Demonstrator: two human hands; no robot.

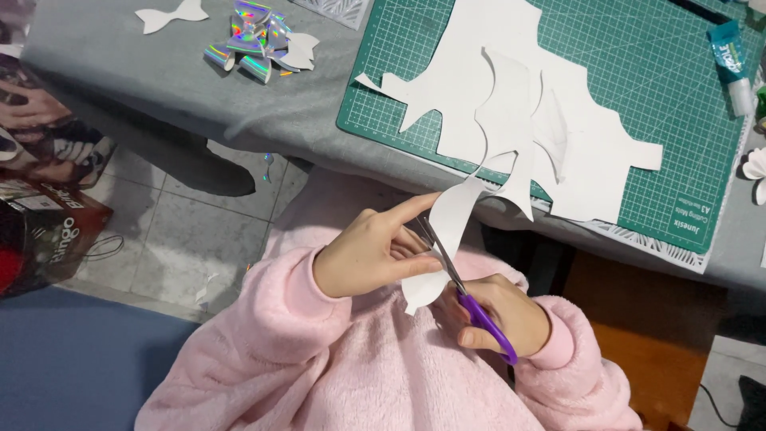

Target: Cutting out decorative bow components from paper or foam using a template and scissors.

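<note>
My left hand (373, 251) pinches a curved white paper piece (447, 231) just in front of my chest. My right hand (503, 315) grips purple-handled scissors (467, 291) whose blades bite into that paper. The strip runs up to a large white sheet (519, 88) with cut-out shapes, which lies on a green cutting mat (662, 104) on the grey table (120, 72). Pink fleece sleeves cover both my arms.
Holographic foil bow shapes (255, 40) and a white paper bow cut-out (171, 14) lie at the table's far left. A glue tube (730, 64) rests at the mat's right edge. A printed bag (48, 231) stands on the tiled floor at left.
</note>
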